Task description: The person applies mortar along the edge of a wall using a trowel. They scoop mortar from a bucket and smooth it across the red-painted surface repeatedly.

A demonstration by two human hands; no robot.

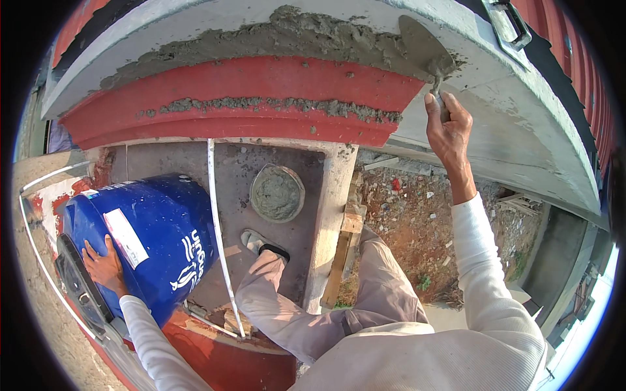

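Seen from above, the right hand (448, 124) was raised with its grip wrapped around the handle of a trowel (427, 49), whose blade lay against the wet grey mortar (287, 36) spread along the top of a curved red and grey moulding (248, 88). The left hand (103, 264) rested with fingers spread flat on the side of a blue plastic drum (160, 234) (lying tilted at lower left). Between them, on the concrete ledge (280, 163) below, sat a round pan of mortar (277, 193), near the person's grey-sandalled foot (261, 242).
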